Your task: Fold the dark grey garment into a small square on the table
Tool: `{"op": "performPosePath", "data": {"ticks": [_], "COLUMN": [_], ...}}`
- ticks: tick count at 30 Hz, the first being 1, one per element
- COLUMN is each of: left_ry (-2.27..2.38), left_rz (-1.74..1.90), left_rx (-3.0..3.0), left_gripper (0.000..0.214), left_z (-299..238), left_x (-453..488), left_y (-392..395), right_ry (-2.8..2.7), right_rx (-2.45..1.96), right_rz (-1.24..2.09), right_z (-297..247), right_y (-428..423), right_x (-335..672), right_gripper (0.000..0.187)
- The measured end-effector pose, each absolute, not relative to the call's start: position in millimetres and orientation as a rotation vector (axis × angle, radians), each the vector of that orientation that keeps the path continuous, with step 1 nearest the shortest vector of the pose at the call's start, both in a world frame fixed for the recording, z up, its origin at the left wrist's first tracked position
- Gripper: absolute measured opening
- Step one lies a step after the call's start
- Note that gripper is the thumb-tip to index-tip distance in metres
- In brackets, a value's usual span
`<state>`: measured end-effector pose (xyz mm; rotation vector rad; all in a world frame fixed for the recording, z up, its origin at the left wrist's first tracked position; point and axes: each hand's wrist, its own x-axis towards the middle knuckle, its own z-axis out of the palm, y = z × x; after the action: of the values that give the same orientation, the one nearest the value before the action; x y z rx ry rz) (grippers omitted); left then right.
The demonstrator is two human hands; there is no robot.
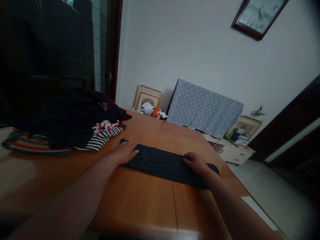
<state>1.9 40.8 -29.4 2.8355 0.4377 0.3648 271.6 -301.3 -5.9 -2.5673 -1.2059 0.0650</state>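
A dark grey garment (160,163), folded into a long flat strip, lies across the wooden table (140,196). On its left end rests my left hand (125,152), palm down with the fingers stretched out. Toward the strip's right part, my right hand (196,162) touches the cloth, its fingers loosely curled and partly hidden. Whether those fingers pinch any fabric I cannot tell. Which kind of garment it is does not show.
A heap of dark clothes (72,116) covers the table's left side, with a black-and-white striped cloth (98,140) at its edge. Beyond the table stand a star-patterned grey cover (202,106), a framed picture (148,95) and a white cabinet (235,154). A clock (260,15) hangs above.
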Motion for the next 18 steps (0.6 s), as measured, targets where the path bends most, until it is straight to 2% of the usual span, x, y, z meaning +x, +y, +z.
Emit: {"op": "performPosePath", "data": {"ticks": [9,14,18], "left_ry": [0.452,0.451,0.471], "left_rz": [0.388,0.398,0.357], "left_rx": [2.781,2.762,2.797], "left_gripper": [0.053,0.053,0.054], "left_z": [-30,-28,-26], "left_x": [2,1,1], "left_y": [42,40,38], "right_ry": [-1.176,-1.205,-1.166], "right_rx": [-2.567,-2.517,-2.503], "right_rz": [0.289,0.234,0.179], "right_z": [4,8,2], "right_y": [-277,-279,-279], "right_x": [269,267,272], "right_gripper": [0.021,0.01,0.012]}}
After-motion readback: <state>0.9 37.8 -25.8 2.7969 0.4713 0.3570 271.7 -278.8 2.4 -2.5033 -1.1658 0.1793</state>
